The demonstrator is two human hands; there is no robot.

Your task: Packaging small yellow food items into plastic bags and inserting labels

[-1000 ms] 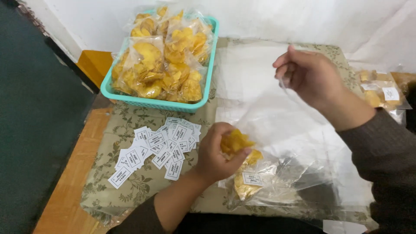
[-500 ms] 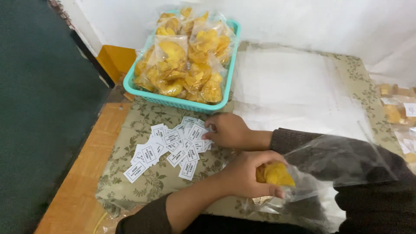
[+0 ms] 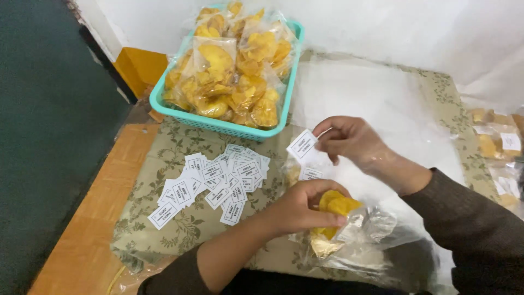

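Two hands work at the bench: the left hand (image 3: pixel 305 210) grips a clear bag of yellow chips (image 3: pixel 338 218); the right hand (image 3: pixel 349 139) pinches a white paper label (image 3: pixel 302 146), seemingly mid-labelling beside the teal basket (image 3: pixel 275 123).

Glossy clear plastic bag (image 3: pixel 371 229), matt white paper labels (image 3: pixel 218 186) left of it on patterned cloth (image 3: pixel 169 235), smooth teal plastic basket (image 3: pixel 229 127) behind.

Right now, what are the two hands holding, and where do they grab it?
The right hand pinches a small white label by its right edge. The left hand grips yellow chips at the mouth of a clear bag.
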